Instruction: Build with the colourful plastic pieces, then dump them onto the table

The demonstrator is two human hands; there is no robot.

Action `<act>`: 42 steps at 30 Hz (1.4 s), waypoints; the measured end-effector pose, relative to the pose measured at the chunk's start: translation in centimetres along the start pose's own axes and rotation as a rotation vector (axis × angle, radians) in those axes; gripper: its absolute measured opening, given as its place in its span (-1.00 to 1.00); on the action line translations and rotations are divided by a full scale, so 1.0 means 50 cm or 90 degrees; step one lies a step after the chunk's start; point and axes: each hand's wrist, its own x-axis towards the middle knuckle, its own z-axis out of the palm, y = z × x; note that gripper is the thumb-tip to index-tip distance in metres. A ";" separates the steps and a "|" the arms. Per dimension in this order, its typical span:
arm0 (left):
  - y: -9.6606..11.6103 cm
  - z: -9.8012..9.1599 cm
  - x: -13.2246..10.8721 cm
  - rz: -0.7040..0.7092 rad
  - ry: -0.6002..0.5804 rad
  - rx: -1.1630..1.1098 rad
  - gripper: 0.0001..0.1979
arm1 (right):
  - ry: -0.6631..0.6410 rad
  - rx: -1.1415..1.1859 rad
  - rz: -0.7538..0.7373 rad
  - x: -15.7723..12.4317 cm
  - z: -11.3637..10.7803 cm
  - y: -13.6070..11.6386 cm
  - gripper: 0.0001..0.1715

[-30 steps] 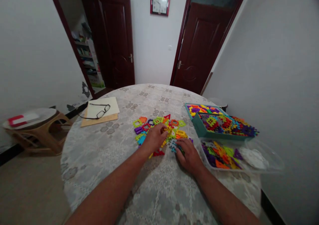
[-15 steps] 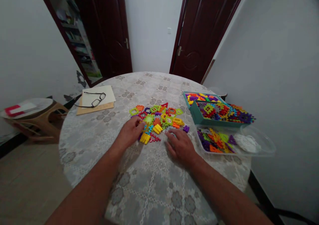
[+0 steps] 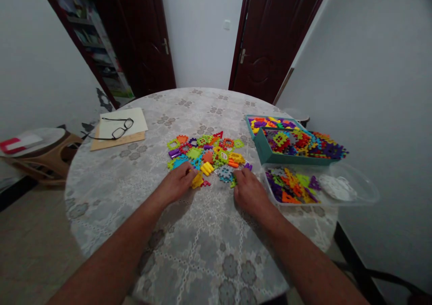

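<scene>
1. Table (image 3: pixel 202 251), lower centre: a round top under a lace cloth. Your forearms enter from the two bottom corners.
2. Left hand (image 3: pixel 176 186), left of centre: the fingers are curled and the tips pinch the yellow piece (image 3: pixel 197 180). The piece juts toward the right of the frame, its long axis tilted up and right.
3. Right hand (image 3: pixel 250 192), right of centre: knuckles up, fingers bent down. The tips touch the near edge of the pile beside the grey-blue piece (image 3: pixel 224 173). You cannot tell whether it grips anything.
4. Relation: the yellow piece lies between your hands, at the left fingertips and apart from the right.
5. Pile of coloured pieces (image 3: pixel 205 152), centre: spread flat, just above both hands in the frame.
6. Clear tray (image 3: pixel 366 197) and teal box (image 3: pixel 266 154), right: both hold more pieces. The tray is the nearer and lies just beside your right hand.
7. Glasses (image 3: pixel 118 129) on paper (image 3: pixel 133 116), upper left: well apart from both hands.
8. Change from half a second ago: your right hand lay flat and open, short of the pile. Your left rested on the pile's left edge, with the yellow piece beside it.
</scene>
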 end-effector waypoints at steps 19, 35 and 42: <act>0.024 0.026 0.026 -0.029 -0.045 -0.264 -0.75 | 0.188 0.191 -0.167 0.015 0.037 0.024 -0.58; -0.012 -0.022 0.034 0.087 -0.308 -0.313 -0.80 | 0.039 0.030 -0.150 0.059 0.032 0.000 -0.80; -0.023 -0.010 0.034 0.117 -0.340 -0.278 -0.80 | 0.049 0.076 -0.167 0.062 0.014 0.009 -0.69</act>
